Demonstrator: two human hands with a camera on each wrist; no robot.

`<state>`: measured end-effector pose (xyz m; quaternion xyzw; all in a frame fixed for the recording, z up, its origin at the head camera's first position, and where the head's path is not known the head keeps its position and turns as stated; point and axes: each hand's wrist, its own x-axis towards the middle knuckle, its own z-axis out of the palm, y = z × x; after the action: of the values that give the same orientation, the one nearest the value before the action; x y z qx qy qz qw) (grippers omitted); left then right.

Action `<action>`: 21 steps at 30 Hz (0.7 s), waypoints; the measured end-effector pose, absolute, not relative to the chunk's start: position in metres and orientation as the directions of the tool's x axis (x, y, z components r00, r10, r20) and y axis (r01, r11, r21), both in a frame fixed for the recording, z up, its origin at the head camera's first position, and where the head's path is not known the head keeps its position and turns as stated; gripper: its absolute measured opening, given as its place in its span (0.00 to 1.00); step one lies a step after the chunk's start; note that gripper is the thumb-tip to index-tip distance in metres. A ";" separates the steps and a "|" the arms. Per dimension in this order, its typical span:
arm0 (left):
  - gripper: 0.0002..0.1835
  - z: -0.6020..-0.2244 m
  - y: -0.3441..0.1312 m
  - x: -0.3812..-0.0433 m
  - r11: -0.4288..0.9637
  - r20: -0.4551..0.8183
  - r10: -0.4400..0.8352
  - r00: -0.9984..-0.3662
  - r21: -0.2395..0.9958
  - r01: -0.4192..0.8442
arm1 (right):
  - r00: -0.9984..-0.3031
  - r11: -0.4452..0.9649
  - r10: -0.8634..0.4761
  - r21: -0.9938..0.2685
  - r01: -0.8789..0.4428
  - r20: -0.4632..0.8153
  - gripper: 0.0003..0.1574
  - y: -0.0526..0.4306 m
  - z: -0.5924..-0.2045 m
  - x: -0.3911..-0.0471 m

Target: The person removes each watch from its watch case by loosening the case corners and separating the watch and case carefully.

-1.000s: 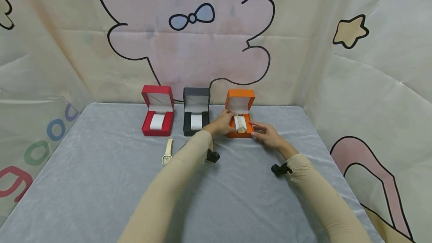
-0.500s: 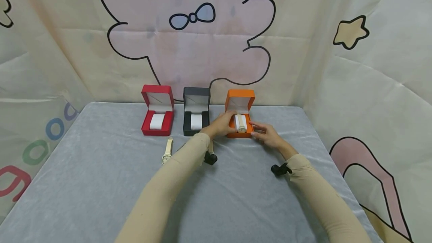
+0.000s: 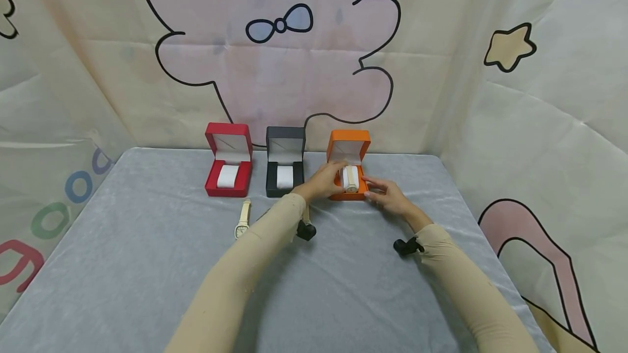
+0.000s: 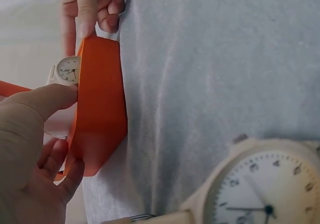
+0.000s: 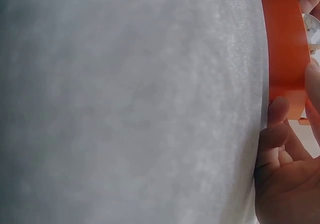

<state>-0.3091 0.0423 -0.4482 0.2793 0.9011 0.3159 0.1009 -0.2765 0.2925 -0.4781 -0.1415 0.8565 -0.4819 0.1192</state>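
Observation:
An open orange watch box (image 3: 360, 196) stands at the back of the table, its lid raised. Inside it, a cream wristwatch (image 3: 351, 180) is wrapped round a white cushion (image 3: 355, 173). My left hand (image 3: 321, 180) grips the box's left side. In the left wrist view its thumb (image 4: 52, 98) lies over the rim beside the watch face, while the fingers bend round the outer wall. At the right side my right hand (image 3: 387, 196) holds the box, thumb (image 5: 313, 84) at the rim and fingertips low on the outer wall.
A red watch box (image 3: 228, 189) and a black watch box (image 3: 285, 192), both open with bare white cushions, stand to the left. Another cream wristwatch (image 3: 242, 221) lies in front of them. One more wristwatch (image 4: 260, 199) shows large in the left wrist view.
My left wrist has shifted slightly left and toward me, its fingertips still at the orange box. The watch in the box sits a little straighter. My right hand has stayed in place.

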 end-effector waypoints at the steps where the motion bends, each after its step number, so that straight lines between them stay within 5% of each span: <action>1: 0.41 -0.448 0.042 -0.309 0.647 -0.008 0.569 -0.823 0.622 0.441 | -0.932 0.496 -0.356 -0.859 -0.127 -0.068 0.35 0.292 -0.479 -0.277; 8: 0.40 -0.444 0.040 -0.307 0.690 -0.007 0.587 -0.810 0.528 0.495 | -0.933 0.499 -0.354 -0.858 -0.124 -0.071 0.35 0.292 -0.481 -0.277; 21: 0.41 -0.450 0.039 -0.309 0.637 0.065 0.560 -0.826 0.603 0.479 | -0.932 0.513 -0.357 -0.848 -0.135 -0.067 0.35 0.292 -0.482 -0.278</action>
<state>-0.3089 0.0393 -0.4501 0.2880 0.9025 0.3138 0.0644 -0.2777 0.2925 -0.4817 -0.1427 0.8617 -0.4726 0.1173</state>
